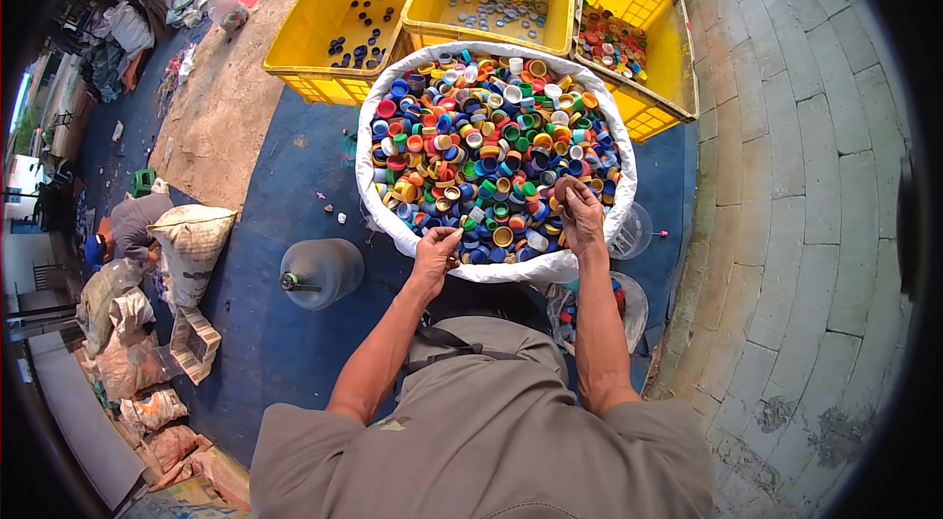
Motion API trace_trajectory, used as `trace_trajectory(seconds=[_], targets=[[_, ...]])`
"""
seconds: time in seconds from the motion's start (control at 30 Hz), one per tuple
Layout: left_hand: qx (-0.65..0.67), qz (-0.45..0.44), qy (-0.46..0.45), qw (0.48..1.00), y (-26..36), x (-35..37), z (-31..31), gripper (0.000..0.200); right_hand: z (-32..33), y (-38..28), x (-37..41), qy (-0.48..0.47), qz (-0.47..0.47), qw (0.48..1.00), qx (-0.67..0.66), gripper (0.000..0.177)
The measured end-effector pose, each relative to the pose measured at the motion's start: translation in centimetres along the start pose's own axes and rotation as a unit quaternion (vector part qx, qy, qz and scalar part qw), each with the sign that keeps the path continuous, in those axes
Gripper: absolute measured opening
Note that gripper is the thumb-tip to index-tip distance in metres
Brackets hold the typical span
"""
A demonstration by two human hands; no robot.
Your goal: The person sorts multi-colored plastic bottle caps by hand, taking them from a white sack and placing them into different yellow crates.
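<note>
A big white sack (369, 195) with a rolled rim stands in front of me, filled with bottle caps (496, 141) of many colours. Over its right front part, my right hand (583, 220) pinches a brown bottle cap (567, 188) between thumb and fingers. My left hand (435, 256) is at the near left rim, its fingertips pressed together above the caps. Whatever those fingers may hold is too small to make out.
Behind the sack stand three yellow crates: the left crate (295, 38) has dark caps, the middle crate (417, 3) bluish ones, the right crate (673, 57) red-orange ones. A large plastic jug (329, 273) stands left. Another person (138, 224) bends beside a filled sack (192, 249). A block wall (786, 175) runs along the right.
</note>
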State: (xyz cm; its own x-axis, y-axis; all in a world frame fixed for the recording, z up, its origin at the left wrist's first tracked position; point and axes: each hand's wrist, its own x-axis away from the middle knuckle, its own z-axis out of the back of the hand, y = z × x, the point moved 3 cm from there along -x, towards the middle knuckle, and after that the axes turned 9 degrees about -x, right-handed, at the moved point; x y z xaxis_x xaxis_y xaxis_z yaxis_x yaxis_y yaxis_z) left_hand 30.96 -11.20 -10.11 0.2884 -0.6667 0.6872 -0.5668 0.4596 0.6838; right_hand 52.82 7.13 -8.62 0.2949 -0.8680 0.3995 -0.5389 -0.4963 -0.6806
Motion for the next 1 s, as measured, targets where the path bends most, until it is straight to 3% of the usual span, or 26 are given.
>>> trace_trajectory(seconds=[0.23, 0.4, 0.53, 0.63, 0.77, 0.87, 1.0], targets=[[-0.130, -0.057, -0.020, 0.990, 1.3, 0.1, -1.3, 0.023, -0.1, 0.1, 2.4, -0.035, -0.076, 0.934, -0.347, 0.032], [-0.195, -0.066, -0.027, 0.978, 1.1, -0.6, -2.7, 0.023, -0.4, 1.9, 3.8, -0.068, -0.107, 0.901, -0.416, 0.037], [-0.213, -0.085, -0.041, 0.973, 0.8, -1.6, -3.3, 0.024, -0.9, 3.2, 5.5, -0.090, -0.151, 0.855, -0.488, 0.030], [-0.202, -0.074, -0.048, 0.975, 0.7, -2.0, -3.3, 0.023, -2.3, 3.0, 6.6, -0.001, -0.140, 0.883, -0.448, 0.028], [-0.211, -0.062, -0.041, 0.975, 1.1, -2.1, -3.0, 0.021, -2.1, 3.7, 6.2, -0.065, -0.126, 0.922, -0.361, 0.041], [-0.238, -0.078, -0.025, 0.968, 1.2, -2.6, -3.0, 0.020, -1.7, 3.7, 6.2, -0.050, -0.098, 0.957, -0.269, 0.050], [-0.337, -0.215, 0.009, 0.917, 3.2, -4.5, -4.5, 0.020, -1.6, 3.1, 6.1, -0.063, -0.103, 0.965, -0.233, 0.042]])
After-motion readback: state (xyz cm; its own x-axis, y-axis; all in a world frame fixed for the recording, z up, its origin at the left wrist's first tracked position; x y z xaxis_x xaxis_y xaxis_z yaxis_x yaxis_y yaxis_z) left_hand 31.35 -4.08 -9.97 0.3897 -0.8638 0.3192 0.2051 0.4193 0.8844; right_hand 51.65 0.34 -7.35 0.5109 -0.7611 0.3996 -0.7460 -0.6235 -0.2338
